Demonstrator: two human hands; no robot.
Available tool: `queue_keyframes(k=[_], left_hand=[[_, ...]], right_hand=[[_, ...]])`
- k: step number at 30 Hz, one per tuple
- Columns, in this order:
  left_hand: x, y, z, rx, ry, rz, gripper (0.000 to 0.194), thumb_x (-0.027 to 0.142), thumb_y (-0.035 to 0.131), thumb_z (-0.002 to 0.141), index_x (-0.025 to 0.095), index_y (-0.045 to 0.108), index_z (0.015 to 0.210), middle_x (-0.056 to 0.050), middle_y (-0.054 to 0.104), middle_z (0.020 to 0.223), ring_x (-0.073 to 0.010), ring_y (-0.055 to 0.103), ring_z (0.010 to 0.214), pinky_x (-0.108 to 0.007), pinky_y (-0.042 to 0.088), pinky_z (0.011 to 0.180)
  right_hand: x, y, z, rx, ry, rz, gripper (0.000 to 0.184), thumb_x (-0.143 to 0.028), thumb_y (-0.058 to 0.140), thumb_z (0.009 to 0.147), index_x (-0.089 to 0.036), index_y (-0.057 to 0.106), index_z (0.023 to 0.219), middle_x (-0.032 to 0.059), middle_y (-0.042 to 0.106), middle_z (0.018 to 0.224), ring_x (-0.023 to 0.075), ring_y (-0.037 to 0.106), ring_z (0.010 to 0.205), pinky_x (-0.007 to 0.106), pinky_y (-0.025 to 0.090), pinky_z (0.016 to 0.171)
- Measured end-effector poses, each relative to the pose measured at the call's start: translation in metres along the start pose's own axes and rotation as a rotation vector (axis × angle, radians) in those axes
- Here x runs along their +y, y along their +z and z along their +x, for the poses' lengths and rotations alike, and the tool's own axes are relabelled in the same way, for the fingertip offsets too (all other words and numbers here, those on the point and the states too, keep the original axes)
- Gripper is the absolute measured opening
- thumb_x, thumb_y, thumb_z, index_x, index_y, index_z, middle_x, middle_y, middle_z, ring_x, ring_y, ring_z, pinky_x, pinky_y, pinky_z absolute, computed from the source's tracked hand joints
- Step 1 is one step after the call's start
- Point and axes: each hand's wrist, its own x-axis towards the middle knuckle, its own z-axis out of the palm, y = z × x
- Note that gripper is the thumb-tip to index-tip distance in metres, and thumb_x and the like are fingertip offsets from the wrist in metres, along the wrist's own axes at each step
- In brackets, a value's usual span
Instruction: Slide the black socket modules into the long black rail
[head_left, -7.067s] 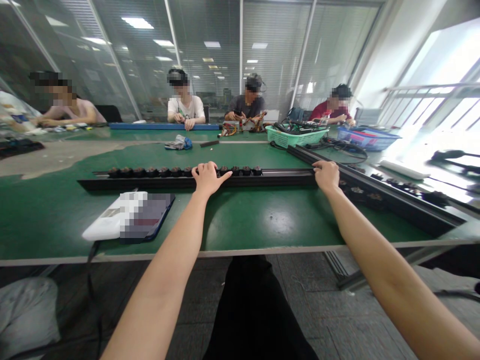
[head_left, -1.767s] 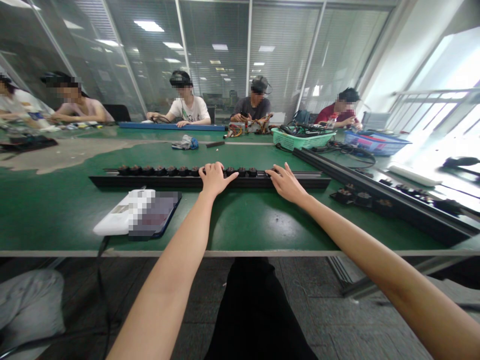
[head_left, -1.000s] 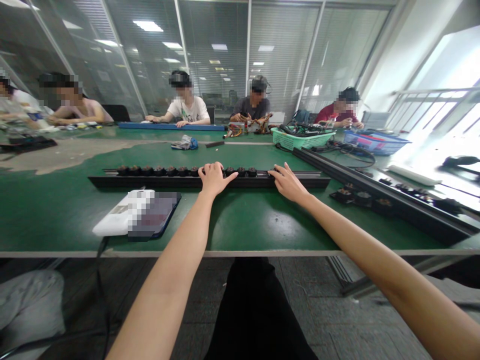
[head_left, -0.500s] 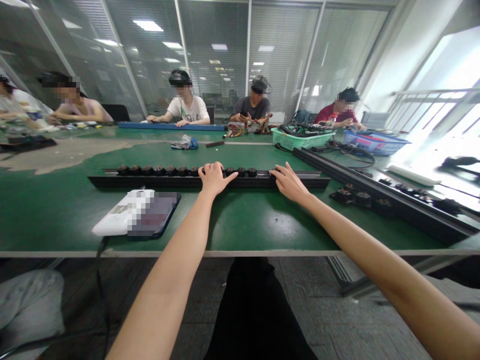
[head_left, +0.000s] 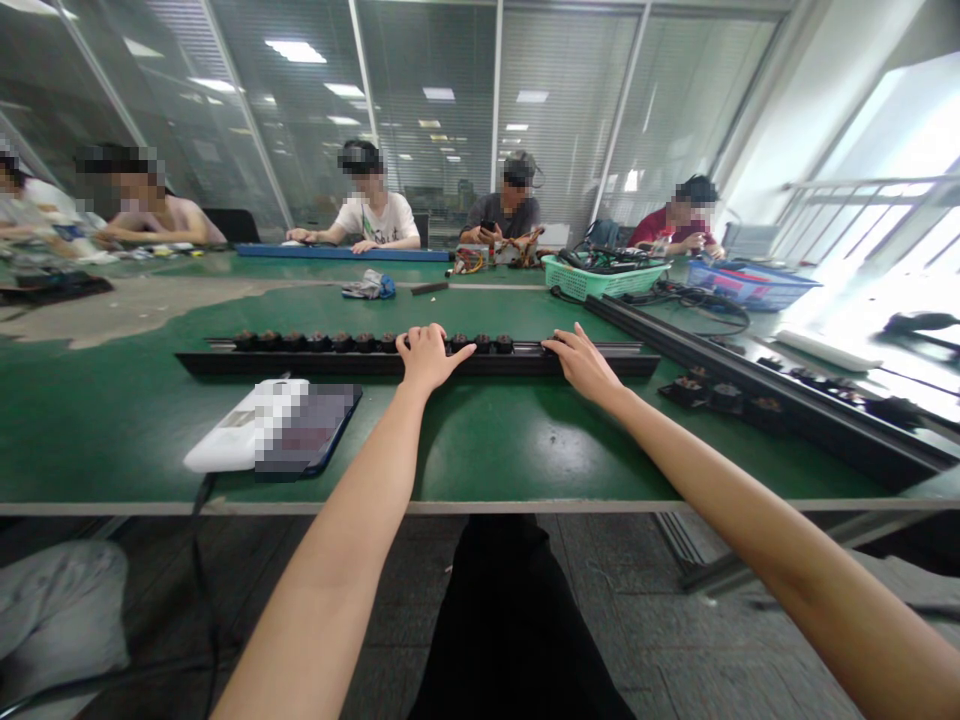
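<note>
A long black rail (head_left: 337, 366) lies across the green table, carrying a row of small round black parts (head_left: 343, 343) along its channel. My left hand (head_left: 427, 358) rests over the middle of that row, fingers curled over the rail and thumb stretched to the right. What sits under its palm is hidden. Farther right, past the end of the row, my right hand (head_left: 585, 362) has its fingertips drawn together at the rail's channel. A dark bit shows at those fingertips, too small to name.
A white device (head_left: 232, 430) and a phone (head_left: 341, 430) lie near the front edge. To the right, another long black rail (head_left: 720, 375) runs diagonally beside loose black parts (head_left: 686, 390). A green basket (head_left: 592, 282) and a blue basket (head_left: 750, 288) stand behind. Several people sit across the table.
My right hand has shifted slightly to the right along the rail. My left hand stays in place. Across the table, some people have moved their hands a little.
</note>
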Motion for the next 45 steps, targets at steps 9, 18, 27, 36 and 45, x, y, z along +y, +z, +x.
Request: queue_keyframes(k=[9,18,27,36,45], left_hand=[[0.0008,-0.0017,-0.0006,-0.002,-0.003,0.0,0.051,0.07,0.06,0.096,0.024,0.057,0.12,-0.016,0.065,0.136,-0.0371,0.046,0.14,-0.054,0.025,0.123],[-0.0012,0.0023,0.0013,0.007,-0.003,0.004,0.052,0.07,0.06,0.096,0.024,0.057,0.12,-0.016,0.065,0.135,-0.0375,0.047,0.139,-0.055,0.027,0.121],[-0.0014,0.0026,0.0014,0.016,0.005,-0.003,0.052,0.07,0.061,0.096,0.024,0.057,0.119,-0.016,0.066,0.134,-0.0369,0.047,0.139,-0.055,0.027,0.122],[0.0014,-0.0017,0.0001,-0.001,-0.004,-0.005,0.051,0.069,0.061,0.096,0.024,0.057,0.119,-0.017,0.065,0.135,-0.0369,0.046,0.141,-0.054,0.026,0.122],[0.0009,0.0002,0.0004,0.008,0.001,-0.011,0.05,0.069,0.062,0.096,0.025,0.057,0.118,-0.015,0.066,0.136,-0.0369,0.047,0.14,-0.055,0.026,0.122]], right_hand=[[-0.0046,-0.004,0.0004,0.058,0.036,0.043,0.052,-0.013,0.033,0.102,-0.022,0.075,0.131,0.0154,0.071,0.138,0.0318,0.062,0.138,0.07,0.033,0.129],[0.0008,-0.0039,0.0007,0.094,0.062,0.139,0.048,-0.015,0.035,0.103,-0.024,0.074,0.13,0.0121,0.075,0.131,0.0297,0.064,0.135,0.065,0.03,0.131],[0.0015,-0.0038,0.0012,0.115,0.061,0.166,0.033,-0.023,0.043,0.105,-0.024,0.073,0.12,0.0121,0.075,0.125,0.0301,0.065,0.127,0.066,0.031,0.129],[-0.001,-0.0046,0.0011,0.133,0.088,0.214,0.032,-0.02,0.043,0.102,-0.024,0.072,0.116,0.0122,0.074,0.118,0.0313,0.065,0.118,0.066,0.033,0.128],[0.001,-0.001,0.0,0.186,0.107,0.243,0.03,-0.019,0.044,0.102,-0.024,0.071,0.113,0.0111,0.074,0.115,0.03,0.065,0.116,0.063,0.031,0.129]])
